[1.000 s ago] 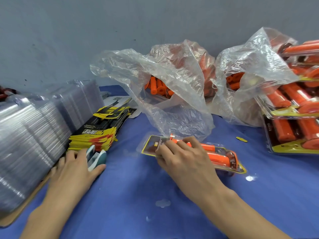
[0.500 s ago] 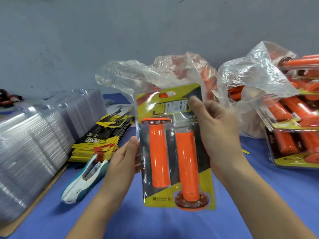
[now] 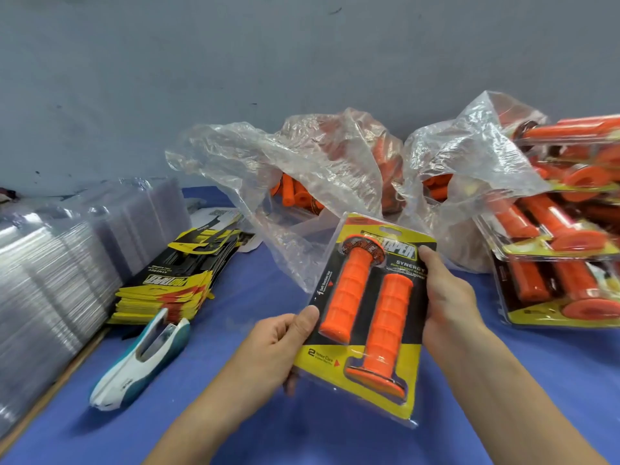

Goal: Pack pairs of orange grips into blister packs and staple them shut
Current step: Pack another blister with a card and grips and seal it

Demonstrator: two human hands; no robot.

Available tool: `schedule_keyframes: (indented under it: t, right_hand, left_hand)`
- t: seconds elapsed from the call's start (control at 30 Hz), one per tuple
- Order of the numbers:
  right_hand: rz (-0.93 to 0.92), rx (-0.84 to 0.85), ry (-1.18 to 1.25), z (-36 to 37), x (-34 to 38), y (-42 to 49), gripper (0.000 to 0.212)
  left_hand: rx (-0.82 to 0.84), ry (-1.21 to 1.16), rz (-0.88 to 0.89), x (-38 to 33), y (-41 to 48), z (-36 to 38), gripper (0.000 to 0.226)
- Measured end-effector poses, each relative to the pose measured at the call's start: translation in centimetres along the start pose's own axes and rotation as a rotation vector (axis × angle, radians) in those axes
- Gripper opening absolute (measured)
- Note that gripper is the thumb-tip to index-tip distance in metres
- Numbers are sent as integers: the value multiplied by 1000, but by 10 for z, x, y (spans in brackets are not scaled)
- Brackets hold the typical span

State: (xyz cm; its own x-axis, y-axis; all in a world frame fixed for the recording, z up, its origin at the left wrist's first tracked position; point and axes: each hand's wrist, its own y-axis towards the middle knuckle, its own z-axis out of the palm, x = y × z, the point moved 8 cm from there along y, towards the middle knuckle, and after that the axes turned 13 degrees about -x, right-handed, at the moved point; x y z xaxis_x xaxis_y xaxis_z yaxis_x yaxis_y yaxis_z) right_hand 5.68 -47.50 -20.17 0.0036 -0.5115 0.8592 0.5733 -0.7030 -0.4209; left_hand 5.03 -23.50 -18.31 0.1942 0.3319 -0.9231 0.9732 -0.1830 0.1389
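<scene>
the stapler (image 3: 141, 357) lies idle near left on the blue table (image 3: 235, 414). the left hand (image 3: 278, 350) pinches the left edge of the blister pack (image 3: 367, 330), thumb in front, fingers curled behind; the pack hangs mid-scene above the table. the right hand (image 3: 449, 303) clasps its right edge. likely light, shell slick and springy: hold by the flat margins.

The two ribbed rubber handlebar grips (image 3: 349, 297) are bright orange, inside a clear plastic blister pack (image 3: 335, 377) with a yellow-and-black printed card. The plastic stapler (image 3: 141, 360) is white and teal, the counter (image 3: 335, 444) blue, and the wall (image 3: 302, 62) grey.
</scene>
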Motion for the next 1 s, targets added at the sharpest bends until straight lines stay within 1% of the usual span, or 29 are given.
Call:
schedule_keyframes:
  t: [0.1,0.17,0.23,0.33,0.47,0.53,0.6,0.67,0.7,0.77,0.83,0.9,1.0]
  right_hand:
    - [-5,22,28,0,3,1,36]
    - [3,42,52,0,4,2,33]
    - [13,54,81,-3,7,3,32]
    - [9,50,118,-10,17,5,35]
    - [-1,73,174,-23,31,8,33]
    - [-14,105,207,-30,40,9,33]
    - [-45,147,243,-37,52,10,33]
    - [-97,211,283,-44,70,10,36]
    - [-125,244,307,-48,81,11,41]
    - [-189,282,343,-60,106,14,49]
    - [-236,271,381,-79,127,24,44]
    - [-208,254,428,-95,139,36,37]
    - [-116,242,453,-110,144,50,26]
  left_hand:
    - [5,25,7,-1,1,1,75]
    - [21,-20,-1,-3,1,3,72]
    - [45,-91,-24,-3,1,7,63]
    - [115,-188,-46,-9,-4,17,42]
    - [180,-291,-107,-15,-7,33,46]
    - [189,-352,-119,-23,-10,43,33]
    - [137,-402,-130,-32,-12,54,27]
    - [-3,-446,-119,-41,-10,60,25]
    - [-57,-458,-93,-48,-9,63,23]
    - [-65,-477,-11,-70,-2,76,20]
    - [-44,-520,66,-101,11,95,20]
    - [-11,-609,113,-138,32,119,21]
    - [147,-749,162,-206,69,174,26]
